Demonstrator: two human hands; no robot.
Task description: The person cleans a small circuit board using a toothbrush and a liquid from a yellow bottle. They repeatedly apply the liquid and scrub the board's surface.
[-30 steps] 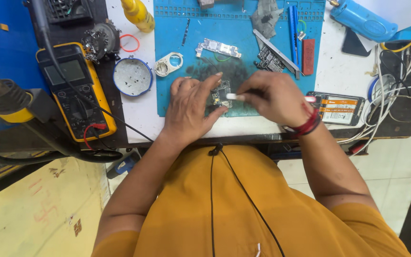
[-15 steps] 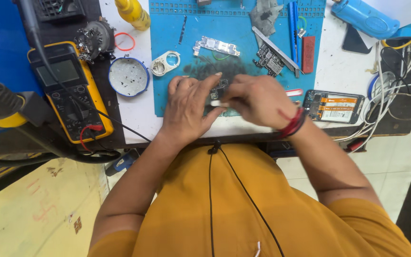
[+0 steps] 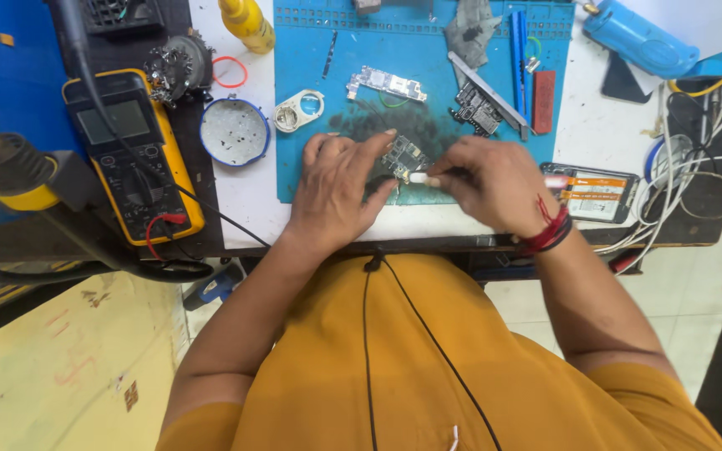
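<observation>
My left hand (image 3: 340, 184) rests on the blue work mat (image 3: 319, 58), fingers pressing down a small dark circuit board (image 3: 404, 155). My right hand (image 3: 495, 184) grips a thin white-tipped tool (image 3: 421, 177), its tip touching the board's near edge. A red thread band circles my right wrist. Part of the board is hidden under my left fingers.
A yellow multimeter (image 3: 131, 154) with leads lies left. A round blue tin lid (image 3: 235, 132), a metal ring part (image 3: 298, 111), another circuit board (image 3: 386, 83), blue tweezers (image 3: 518, 50), an opened phone (image 3: 591, 192) and tangled cables (image 3: 695, 184) surround the mat.
My right hand has drawn in closer to the left, bringing the tool tip onto the board. The view has shifted slightly.
</observation>
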